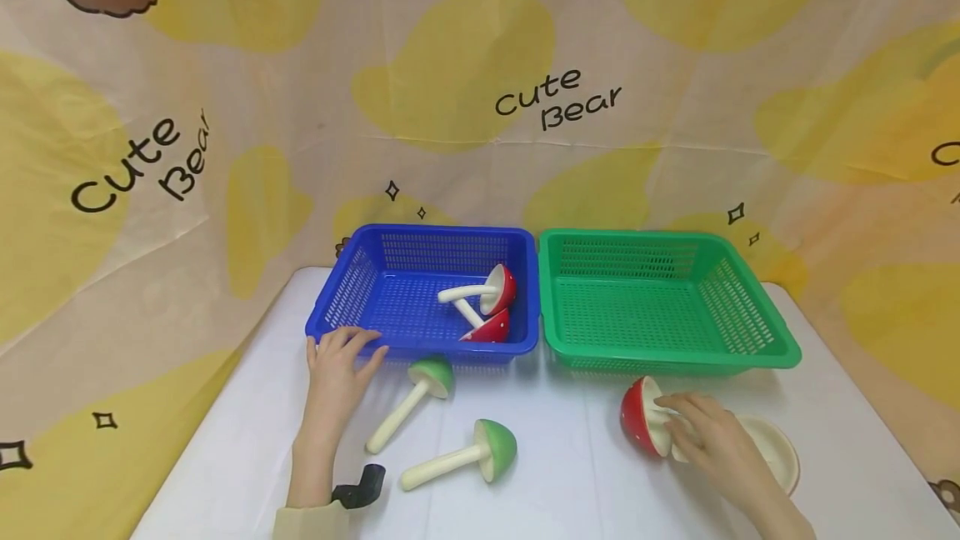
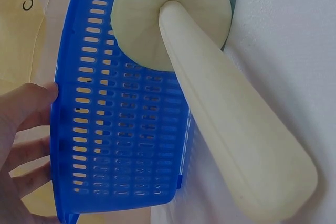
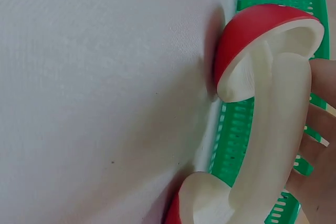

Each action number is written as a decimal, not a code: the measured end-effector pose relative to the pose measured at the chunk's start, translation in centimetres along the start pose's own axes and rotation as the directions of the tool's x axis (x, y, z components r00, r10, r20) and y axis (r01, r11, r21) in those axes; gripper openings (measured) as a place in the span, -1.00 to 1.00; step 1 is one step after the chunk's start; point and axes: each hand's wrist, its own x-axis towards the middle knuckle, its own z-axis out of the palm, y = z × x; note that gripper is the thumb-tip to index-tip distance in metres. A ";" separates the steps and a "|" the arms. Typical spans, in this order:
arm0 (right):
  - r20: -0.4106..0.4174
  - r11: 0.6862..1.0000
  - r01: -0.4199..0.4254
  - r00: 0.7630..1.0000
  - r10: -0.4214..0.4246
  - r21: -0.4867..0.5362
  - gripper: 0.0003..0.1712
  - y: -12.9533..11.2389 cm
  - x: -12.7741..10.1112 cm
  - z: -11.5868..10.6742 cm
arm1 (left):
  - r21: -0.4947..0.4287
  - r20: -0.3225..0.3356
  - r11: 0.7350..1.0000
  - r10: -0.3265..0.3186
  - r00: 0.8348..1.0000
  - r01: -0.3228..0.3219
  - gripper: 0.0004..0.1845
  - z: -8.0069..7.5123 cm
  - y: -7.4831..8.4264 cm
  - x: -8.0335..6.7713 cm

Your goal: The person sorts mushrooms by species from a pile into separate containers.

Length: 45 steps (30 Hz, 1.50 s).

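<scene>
Red mushroom at lower right, right hand curled round its stem. Left hand, fingers spread, rests on blue basket rim; green mushrooms lie nearby.

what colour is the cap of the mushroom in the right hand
Red, with a cream underside and stem. The mushroom in the right hand shows best in the right wrist view.

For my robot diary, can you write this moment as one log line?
left hand touches blue basket | right hand holds red mushroom | green basket holds nothing
</scene>
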 end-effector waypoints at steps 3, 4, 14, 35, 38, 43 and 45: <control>0.024 1.000 -0.001 1.000 0.001 -0.028 -0.59 0.1 0.0 0.2 | 0.003 -0.005 1.000 0.006 1.000 -0.006 -0.77 0.0 0.2 0.0; 0.032 0.999 -0.003 0.999 0.004 -0.037 -0.60 0.2 0.1 0.2 | 0.004 -0.005 1.000 0.008 1.000 -0.008 -0.77 0.0 0.2 0.1; 0.091 0.997 -0.025 0.995 0.032 -0.077 -0.65 0.2 0.3 0.4 | 0.009 0.005 1.000 0.009 1.000 -0.009 -0.75 0.1 0.4 0.1; 0.044 0.981 0.128 0.991 -0.122 -0.147 -0.70 -0.3 1.2 0.8 | 0.014 -0.015 1.000 0.009 1.000 -0.008 -0.77 0.1 0.2 -0.3; 0.057 0.980 0.115 0.993 -0.107 -0.164 -0.70 -0.6 1.3 0.7 | 0.012 -0.021 1.000 0.011 1.000 -0.011 -0.78 0.1 0.2 -0.3; 0.049 0.981 0.099 0.995 -0.092 -0.165 -0.67 -1.3 1.6 0.6 | 0.012 -0.044 1.000 0.023 0.999 -0.023 -0.77 0.0 0.2 -0.2; 0.046 0.981 0.105 0.994 -0.099 -0.161 -0.67 -1.6 1.7 0.5 | 0.007 -0.045 1.000 0.021 0.999 -0.021 -0.77 -0.1 0.2 -0.3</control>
